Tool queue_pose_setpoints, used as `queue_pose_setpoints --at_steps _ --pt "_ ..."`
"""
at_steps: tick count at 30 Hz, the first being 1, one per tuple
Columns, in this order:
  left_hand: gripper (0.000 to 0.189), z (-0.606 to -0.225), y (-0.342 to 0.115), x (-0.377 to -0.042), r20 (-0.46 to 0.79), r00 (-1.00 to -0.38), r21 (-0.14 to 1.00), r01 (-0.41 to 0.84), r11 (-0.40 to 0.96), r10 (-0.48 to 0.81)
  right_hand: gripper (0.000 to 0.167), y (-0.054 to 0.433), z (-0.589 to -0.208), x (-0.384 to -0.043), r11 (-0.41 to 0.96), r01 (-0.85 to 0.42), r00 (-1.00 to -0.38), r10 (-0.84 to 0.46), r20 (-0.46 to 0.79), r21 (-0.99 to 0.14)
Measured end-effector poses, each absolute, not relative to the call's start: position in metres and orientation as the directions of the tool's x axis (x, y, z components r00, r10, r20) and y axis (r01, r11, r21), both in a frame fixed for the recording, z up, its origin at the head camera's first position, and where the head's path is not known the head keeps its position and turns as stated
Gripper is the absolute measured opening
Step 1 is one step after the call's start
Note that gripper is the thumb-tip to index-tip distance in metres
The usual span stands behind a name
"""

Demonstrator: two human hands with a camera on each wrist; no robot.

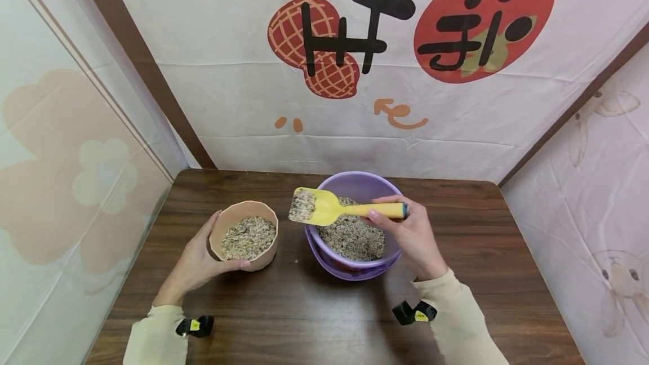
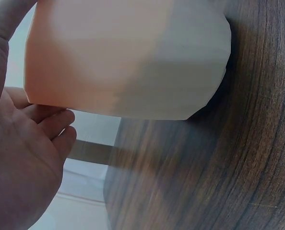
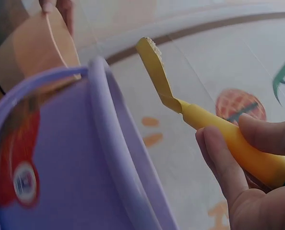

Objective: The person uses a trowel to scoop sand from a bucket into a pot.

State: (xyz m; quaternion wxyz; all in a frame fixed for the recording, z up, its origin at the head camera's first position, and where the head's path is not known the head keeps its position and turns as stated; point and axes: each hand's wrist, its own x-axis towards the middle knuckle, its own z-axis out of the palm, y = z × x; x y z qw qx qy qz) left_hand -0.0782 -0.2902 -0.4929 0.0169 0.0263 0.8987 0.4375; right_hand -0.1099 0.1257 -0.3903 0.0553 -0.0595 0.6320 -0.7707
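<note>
In the head view a yellow toy shovel (image 1: 324, 210) hovers over a purple bucket (image 1: 362, 182), its blade pointing left with a small load of speckled grains (image 1: 302, 205). My right hand (image 1: 413, 235) pinches its handle between thumb and fingers, as the right wrist view also shows. More grainy, sand-like material (image 1: 355, 236) lies inside the bucket. To the left stands a peach faceted pot (image 1: 263, 261) partly filled with similar grains (image 1: 248, 238). My left hand (image 1: 195, 263) holds the pot, thumb at the front and fingers round its left side; in the left wrist view several fingertips (image 2: 61, 122) are at its rim.
Both containers are on a dark brown wooden table (image 1: 299, 320). A printed white cloth (image 1: 228, 100) hangs behind the table, with more cloth at both sides. The purple bucket's handle (image 3: 37, 79) rests down along its outside. A small black device sits at each wrist.
</note>
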Motion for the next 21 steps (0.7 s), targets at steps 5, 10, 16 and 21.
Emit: queue_pose_setpoints --at_steps 5,10,16,21 --pt "0.134 -0.494 -0.29 -0.078 -0.01 -0.998 0.783 0.03 0.622 0.061 0.028 0.096 -0.393 -0.114 -0.173 0.015 -0.982 -0.187 0.018 -0.985" --pt "0.134 -0.493 -0.29 -0.078 -0.017 -0.998 0.774 0.025 0.633 0.06 0.024 0.069 -0.393 -0.118 -0.094 0.009 -0.98 -0.197 0.01 -0.996" --pt "0.134 -0.49 -0.291 -0.078 -0.028 -0.998 0.764 0.014 0.645 0.055 0.018 0.043 -0.397 -0.12 0.098 -0.129 -0.967 -0.232 0.104 -0.987" --pt "0.134 -0.489 -0.29 -0.078 -0.033 -0.998 0.759 0.012 0.651 0.057 0.017 0.027 -0.402 -0.12 0.28 -0.262 -0.951 -0.236 0.198 -0.924"
